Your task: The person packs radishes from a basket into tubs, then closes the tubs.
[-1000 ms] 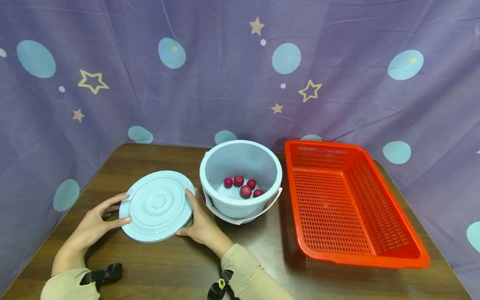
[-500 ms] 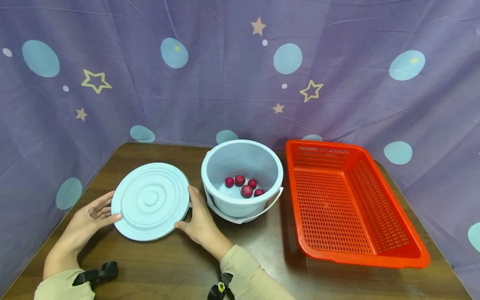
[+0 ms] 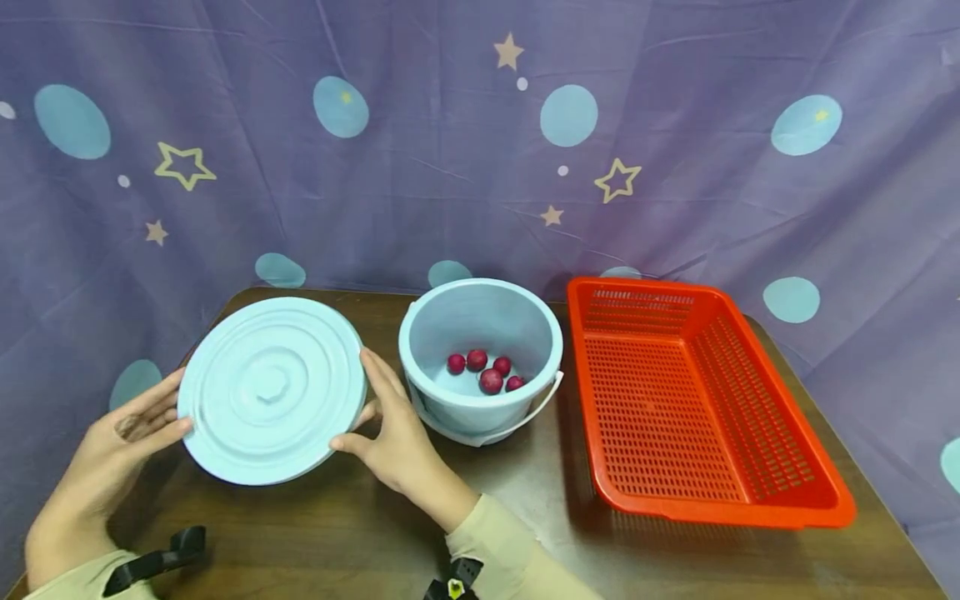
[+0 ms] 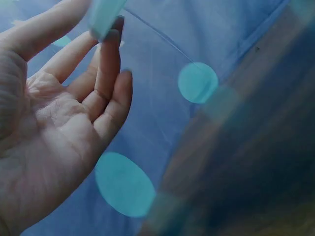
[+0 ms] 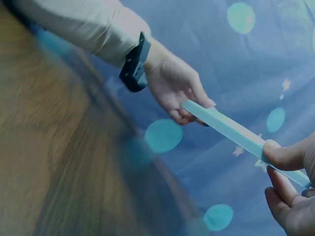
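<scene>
Between my two hands is a round light-blue bucket lid [image 3: 273,387], with ridged rings on its upper face. My left hand [image 3: 112,450] pinches its left rim, thumb on top and fingers underneath. On the opposite side, my right hand [image 3: 397,433] grips the rim between thumb and fingers. The right wrist view shows the lid [image 5: 231,129] edge-on and raised above the table, a hand at each end. In the left wrist view only a corner of the lid [image 4: 106,17] shows at the left fingertips. Right of the lid stands a matching light-blue bucket [image 3: 480,408], uncovered.
Several small dark-red round fruits [image 3: 491,382] lie on the bucket's floor. Its white handle [image 3: 525,425] hangs down in front. A red perforated plastic basket [image 3: 675,400] stands on the right of the wooden table [image 3: 360,533]. A purple patterned curtain [image 3: 450,217] hangs behind.
The lid has moved left and looks larger, rising toward the camera, with both hands keeping hold of it. The left hand has shifted left. Bucket, fruits and basket stay put.
</scene>
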Demonstrator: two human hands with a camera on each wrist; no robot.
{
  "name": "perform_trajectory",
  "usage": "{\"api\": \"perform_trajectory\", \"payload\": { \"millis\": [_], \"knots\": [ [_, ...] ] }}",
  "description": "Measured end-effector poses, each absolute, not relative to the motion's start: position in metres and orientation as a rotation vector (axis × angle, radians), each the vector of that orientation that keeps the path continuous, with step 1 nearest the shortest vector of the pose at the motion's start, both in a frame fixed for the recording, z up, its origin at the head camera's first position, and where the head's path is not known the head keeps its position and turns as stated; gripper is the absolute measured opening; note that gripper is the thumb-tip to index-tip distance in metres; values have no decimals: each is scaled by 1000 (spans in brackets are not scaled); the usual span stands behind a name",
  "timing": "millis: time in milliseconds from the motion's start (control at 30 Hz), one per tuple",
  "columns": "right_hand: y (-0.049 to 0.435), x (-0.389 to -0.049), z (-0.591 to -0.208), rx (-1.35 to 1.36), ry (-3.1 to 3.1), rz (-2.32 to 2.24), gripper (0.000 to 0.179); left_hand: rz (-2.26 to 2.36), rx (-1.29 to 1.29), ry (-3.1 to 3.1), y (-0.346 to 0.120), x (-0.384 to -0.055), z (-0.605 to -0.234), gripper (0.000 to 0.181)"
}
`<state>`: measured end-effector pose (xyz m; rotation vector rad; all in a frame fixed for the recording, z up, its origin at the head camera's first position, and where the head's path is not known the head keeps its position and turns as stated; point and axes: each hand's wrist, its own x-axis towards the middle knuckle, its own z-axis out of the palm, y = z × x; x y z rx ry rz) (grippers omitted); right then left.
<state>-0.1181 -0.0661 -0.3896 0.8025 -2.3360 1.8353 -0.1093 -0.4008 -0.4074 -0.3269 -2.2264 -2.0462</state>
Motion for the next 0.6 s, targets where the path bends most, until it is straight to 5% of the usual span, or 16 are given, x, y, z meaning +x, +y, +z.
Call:
{"api": "perform_trajectory", "payload": {
  "millis": [467, 600],
  "knots": [
    [-39, -101, -340, 776, -2069, 2269, 97, -2207, -988, -1800, -387, -101, -375, 71],
    [-30, -99, -330, 784, -2065, 2256, 96, -2221, -1011, -1733, -377, -98, -364, 74]
  ]
}}
